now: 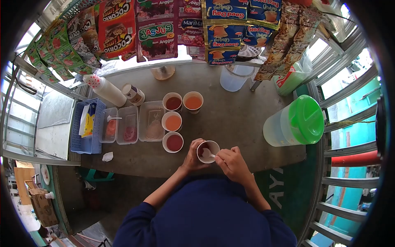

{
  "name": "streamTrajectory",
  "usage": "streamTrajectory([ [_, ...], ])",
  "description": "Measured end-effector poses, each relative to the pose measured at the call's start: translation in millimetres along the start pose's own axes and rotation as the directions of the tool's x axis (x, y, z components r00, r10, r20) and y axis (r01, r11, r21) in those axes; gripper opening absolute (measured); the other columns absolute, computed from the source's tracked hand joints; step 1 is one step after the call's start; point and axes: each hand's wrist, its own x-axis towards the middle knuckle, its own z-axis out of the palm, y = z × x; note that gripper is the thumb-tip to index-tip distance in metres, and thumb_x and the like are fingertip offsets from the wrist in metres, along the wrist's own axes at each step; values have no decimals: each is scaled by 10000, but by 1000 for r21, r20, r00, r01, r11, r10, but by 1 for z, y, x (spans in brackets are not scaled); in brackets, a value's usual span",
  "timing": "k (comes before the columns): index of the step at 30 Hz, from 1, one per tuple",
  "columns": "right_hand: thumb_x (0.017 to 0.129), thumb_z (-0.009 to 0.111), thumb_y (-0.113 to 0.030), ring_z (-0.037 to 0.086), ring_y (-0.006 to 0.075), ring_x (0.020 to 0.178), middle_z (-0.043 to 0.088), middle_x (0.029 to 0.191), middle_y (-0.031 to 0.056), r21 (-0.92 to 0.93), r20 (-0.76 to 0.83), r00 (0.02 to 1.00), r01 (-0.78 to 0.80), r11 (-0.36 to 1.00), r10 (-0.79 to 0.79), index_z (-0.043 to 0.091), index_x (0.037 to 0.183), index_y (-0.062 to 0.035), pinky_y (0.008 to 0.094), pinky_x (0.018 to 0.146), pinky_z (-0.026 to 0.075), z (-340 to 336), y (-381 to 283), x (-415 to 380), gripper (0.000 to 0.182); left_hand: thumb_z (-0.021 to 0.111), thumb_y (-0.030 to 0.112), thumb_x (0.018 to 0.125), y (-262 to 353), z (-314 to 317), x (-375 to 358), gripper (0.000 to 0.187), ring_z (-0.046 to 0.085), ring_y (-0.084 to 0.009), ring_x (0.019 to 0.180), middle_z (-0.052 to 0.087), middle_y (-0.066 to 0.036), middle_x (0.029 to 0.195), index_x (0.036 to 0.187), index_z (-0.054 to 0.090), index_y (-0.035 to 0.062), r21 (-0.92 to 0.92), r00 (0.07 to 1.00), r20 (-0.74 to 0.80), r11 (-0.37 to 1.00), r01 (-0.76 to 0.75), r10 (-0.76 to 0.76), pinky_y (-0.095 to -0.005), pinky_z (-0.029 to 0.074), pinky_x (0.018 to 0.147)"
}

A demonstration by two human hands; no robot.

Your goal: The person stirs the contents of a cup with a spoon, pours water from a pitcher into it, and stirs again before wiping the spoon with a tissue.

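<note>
My left hand [193, 155] is wrapped around the side of a paper cup [213, 144] near the counter's front edge. Dark red liquid shows low inside this cup. A white plastic spoon [207, 153] dips into it, its handle pinched in my right hand [232, 161]. Just beyond my left hand stand several filled paper cups: one with dark pink drink [175, 142], one with peach drink [171, 121], one with dark red drink [173, 101] and one with orange drink [193, 102].
Left of the cups are plastic tubs of powder [151, 119] and a blue basket [84, 142]. A cup stack [106, 91] lies behind them. A green-lidded water container [294, 121] stands right, a clear bucket [234, 77] at the back. Drink sachets [158, 39] hang above.
</note>
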Motion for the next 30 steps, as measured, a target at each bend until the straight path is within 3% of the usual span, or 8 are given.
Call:
streamTrajectory([
  [3,952,456,-186,505,228,716,535,753,61,43,30,999,-35,998,34,546,808,-56,350,745,318,-1,-1,0,214,897,135,535,1,4,0,997,522,-374,1104,481,-173,1224,1330,297,75,-11,1000,-20,1000,-13,13,-456,443,931],
  [6,933,483,-193,560,231,785,600,821,81,-74,80,993,-85,994,90,577,844,-51,370,770,335,-4,-2,0,192,895,124,538,4,4,4,986,522,-370,1114,511,-173,1207,1313,286,94,5,999,-47,1000,0,0,-463,438,928],
  [9,933,483,-192,561,230,787,604,829,85,128,101,993,-81,988,68,580,853,-45,373,768,334,-4,-2,-2,193,892,116,545,3,4,2,932,531,-362,1104,547,-171,1171,1260,295,108,6,998,-28,998,-64,64,-463,443,910],
  [12,935,480,-194,558,232,783,605,832,86,-76,56,996,-59,995,63,584,863,-41,370,783,334,-5,-3,0,198,883,105,559,1,4,0,875,557,-357,1059,563,-182,1139,1211,298,108,31,999,-21,999,-33,33,-462,444,894],
  [15,933,480,-191,562,232,788,610,834,90,48,129,988,-90,995,83,588,853,-43,372,784,334,-5,-2,-2,200,874,90,564,-5,7,0,858,577,-360,1009,558,-195,1132,1201,300,99,-14,988,-62,989,-144,143,-458,454,875],
  [17,947,454,-177,502,222,721,547,760,62,-43,-5,999,-43,998,43,545,810,-49,343,770,314,-2,-3,-1,208,868,76,566,-6,9,-8,853,582,-362,990,556,-200,1115,1201,298,92,-42,1000,-9,999,-13,12,-449,468,854],
  [26,948,449,-176,487,232,699,508,721,71,133,38,996,-81,988,77,528,793,-47,341,755,315,1,2,-4,216,856,67,559,-2,4,-4,882,577,-358,1012,549,-186,1121,1258,319,78,-15,999,-6,999,-41,41,-444,468,856],
  [30,948,448,-175,490,231,706,525,737,70,14,-11,997,-77,997,77,536,806,-43,340,760,317,-1,-2,-2,213,848,69,573,7,1,3,857,587,-350,1000,560,-177,1123,1254,329,80,45,999,-21,998,-41,42,-441,463,852],
])
